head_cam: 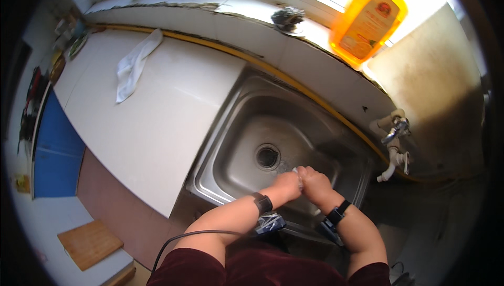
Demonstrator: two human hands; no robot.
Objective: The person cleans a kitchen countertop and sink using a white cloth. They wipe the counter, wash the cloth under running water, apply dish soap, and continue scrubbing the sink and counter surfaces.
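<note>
My left hand (286, 185) and my right hand (315, 183) are closed into fists, pressed side by side over the near part of a stainless steel sink (240, 140). A small whitish, wet-looking thing (300, 184) shows between them. Most of it is hidden by my fingers, and its kind is not clear. Beyond my hands lies the round drain (268, 156), with some water or suds (284, 164) beside it. Both wrists wear dark straps with devices, and a black cable (197, 231) runs across my left forearm.
A metal-handled tap (397, 130) and a white plastic spout (390, 169) project at right. A yellow hose (283, 76) follows the wall. On the sill stand an orange bottle (368, 28) and a steel wool scrubber (288, 18). A white cloth (136, 67) lies on the counter (157, 128).
</note>
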